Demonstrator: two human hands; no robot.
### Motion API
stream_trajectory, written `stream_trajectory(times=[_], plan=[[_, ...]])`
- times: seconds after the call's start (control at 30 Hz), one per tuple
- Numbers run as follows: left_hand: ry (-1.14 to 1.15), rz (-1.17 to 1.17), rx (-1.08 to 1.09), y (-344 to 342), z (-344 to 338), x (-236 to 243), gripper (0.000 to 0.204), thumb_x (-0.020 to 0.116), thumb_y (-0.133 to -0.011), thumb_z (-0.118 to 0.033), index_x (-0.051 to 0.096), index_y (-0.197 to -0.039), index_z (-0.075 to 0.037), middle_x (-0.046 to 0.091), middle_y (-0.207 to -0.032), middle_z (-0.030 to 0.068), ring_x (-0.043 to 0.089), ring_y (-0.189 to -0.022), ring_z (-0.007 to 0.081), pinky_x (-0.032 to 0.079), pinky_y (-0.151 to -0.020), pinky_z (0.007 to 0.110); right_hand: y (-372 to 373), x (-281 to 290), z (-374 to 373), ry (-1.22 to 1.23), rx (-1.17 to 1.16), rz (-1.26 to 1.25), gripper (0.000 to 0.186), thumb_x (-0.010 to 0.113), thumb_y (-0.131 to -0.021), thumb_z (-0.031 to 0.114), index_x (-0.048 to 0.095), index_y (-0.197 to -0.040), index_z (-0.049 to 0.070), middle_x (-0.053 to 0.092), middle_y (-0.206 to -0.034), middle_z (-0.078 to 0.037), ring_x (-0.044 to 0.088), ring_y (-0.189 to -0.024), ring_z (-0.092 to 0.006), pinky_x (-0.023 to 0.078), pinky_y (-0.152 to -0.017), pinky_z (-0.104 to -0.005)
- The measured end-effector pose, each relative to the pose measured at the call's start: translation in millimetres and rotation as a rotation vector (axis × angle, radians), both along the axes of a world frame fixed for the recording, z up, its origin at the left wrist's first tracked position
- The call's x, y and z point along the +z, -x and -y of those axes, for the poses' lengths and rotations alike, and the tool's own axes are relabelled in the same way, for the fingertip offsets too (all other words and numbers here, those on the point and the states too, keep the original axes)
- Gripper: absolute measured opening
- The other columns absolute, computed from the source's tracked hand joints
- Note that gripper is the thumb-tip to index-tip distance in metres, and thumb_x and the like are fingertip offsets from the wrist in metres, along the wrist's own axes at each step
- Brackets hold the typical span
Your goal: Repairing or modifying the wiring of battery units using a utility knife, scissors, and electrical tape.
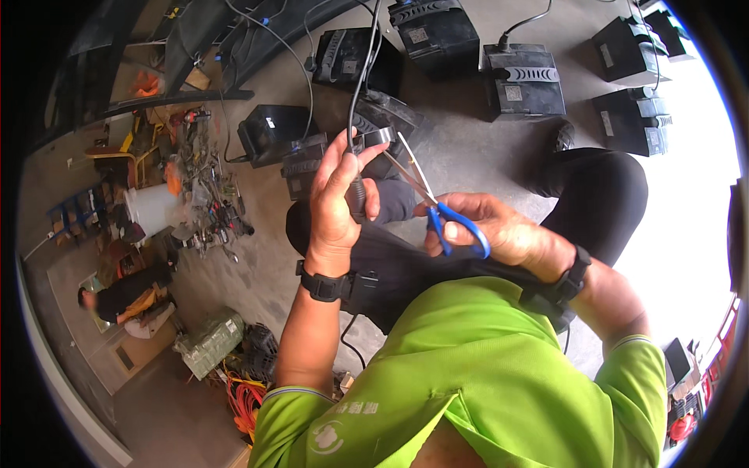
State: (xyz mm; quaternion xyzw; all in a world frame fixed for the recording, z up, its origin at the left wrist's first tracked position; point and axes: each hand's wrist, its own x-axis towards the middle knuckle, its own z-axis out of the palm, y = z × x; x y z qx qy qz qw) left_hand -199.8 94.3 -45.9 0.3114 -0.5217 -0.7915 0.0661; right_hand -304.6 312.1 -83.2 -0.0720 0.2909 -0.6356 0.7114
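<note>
My left hand (335, 195) is closed around a black cable (353, 113) and its thick ribbed end (357, 200). A roll of dark tape (379, 137) sits at the fingertips of the same hand. My right hand (503, 232) grips a pair of scissors with blue handles (466, 224). Their metal blades are spread apart and point up toward the tape roll. Whether the blades touch the tape I cannot tell. Just beyond my left hand lie black battery-like cases (390, 117), partly hidden behind it.
More black cases (524, 82) with cables stand about the floor. Tools (207, 171) and a white bucket (152, 209) are on the left. Another person (129, 295) is at the far left. A green ribbed object (209, 342) and orange cables (246, 402) lie at lower left.
</note>
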Motion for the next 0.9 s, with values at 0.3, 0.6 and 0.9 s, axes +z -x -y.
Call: stream_trajectory(times=[0.3,0.6,0.9], plan=[[-0.061,0.032,0.043,7,-31,-2,0.064,0.032,-0.096,-0.063,0.046,-0.133,-0.013,0.053,-0.131,0.0268,0.052,-0.043,0.0129,0.041,-0.037,0.023,-31,-16,1,0.07,-0.111,0.1,0.053,0.074,-0.086,0.027,0.055,-0.129,0.003,0.066,-0.097,-0.004,0.06,-0.09,-0.0113,0.048,-0.086,-0.0278],[-0.058,0.064,0.024,12,-42,3,0.059,0.03,-0.099,-0.058,0.048,-0.13,-0.012,0.054,-0.128,0.0298,0.052,-0.04,0.0108,0.04,-0.034,0.02,-42,-22,-2,0.125,-0.134,0.127,0.05,0.074,-0.087,0.022,0.054,-0.129,0.003,0.066,-0.098,-0.003,0.061,-0.091,-0.0105,0.05,-0.086,-0.0267],[-0.068,0.066,0.012,16,-48,12,0.056,0.038,-0.1,-0.05,0.041,-0.131,-0.003,0.056,-0.124,0.0302,0.05,-0.038,0.015,0.041,-0.036,0.023,-45,-31,4,0.142,-0.175,-0.022,0.054,0.075,-0.086,0.026,0.051,-0.13,0.005,0.062,-0.103,0.0,0.056,-0.098,-0.0082,0.046,-0.089,-0.0259]])
